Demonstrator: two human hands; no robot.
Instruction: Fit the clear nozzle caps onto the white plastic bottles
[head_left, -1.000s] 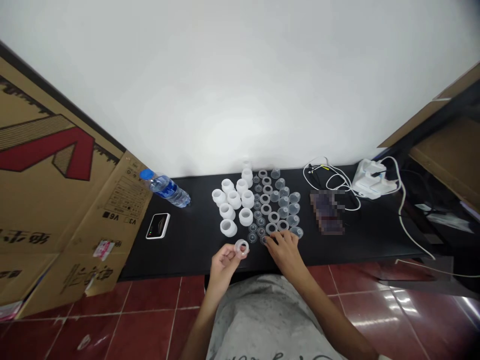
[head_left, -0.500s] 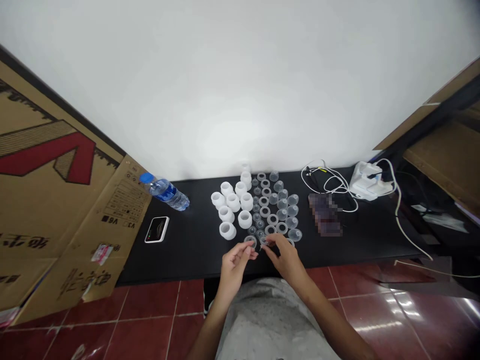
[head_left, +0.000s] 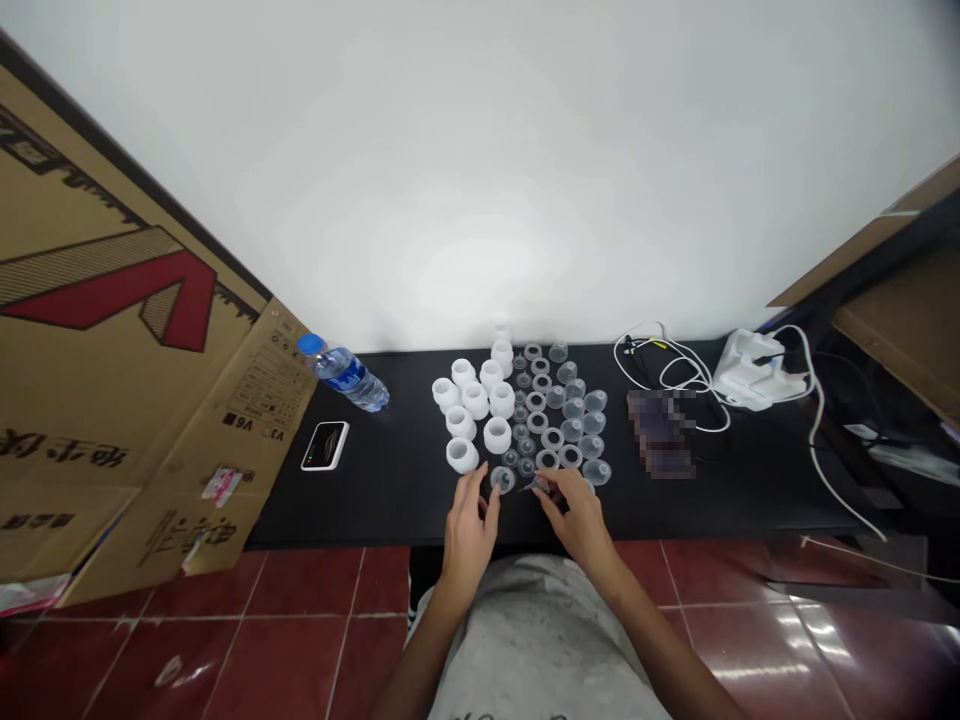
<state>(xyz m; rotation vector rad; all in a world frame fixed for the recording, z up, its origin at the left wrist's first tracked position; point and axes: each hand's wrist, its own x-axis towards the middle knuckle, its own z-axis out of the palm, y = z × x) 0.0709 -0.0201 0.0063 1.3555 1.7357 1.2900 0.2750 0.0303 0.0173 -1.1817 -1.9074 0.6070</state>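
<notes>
My left hand (head_left: 469,520) rests at the desk's front edge, thumb and fingers apart, beside a clear ring piece (head_left: 502,480) with a round part in its middle. Between thumb and fingers, my right hand (head_left: 576,508) pinches a small clear disc with a thin stem (head_left: 538,487). Ahead lie several small clear discs (head_left: 526,447) in columns. To their right are several translucent flat rings (head_left: 537,423) and several translucent domed caps (head_left: 592,447). Several white threaded collars (head_left: 497,435) stand on the left of the group.
A black desk (head_left: 390,500) runs along the white wall. On the left are a water bottle (head_left: 345,373), a white device with a dark screen (head_left: 325,446) and a large cardboard box (head_left: 225,400). On the right lie a blurred phone (head_left: 660,435), white cables (head_left: 679,365) and a white power strip (head_left: 757,370).
My left hand has opened and shifted slightly left of the ring piece. My right hand still pinches the small disc, now a little apart from the left. The whole view has shifted slightly.
</notes>
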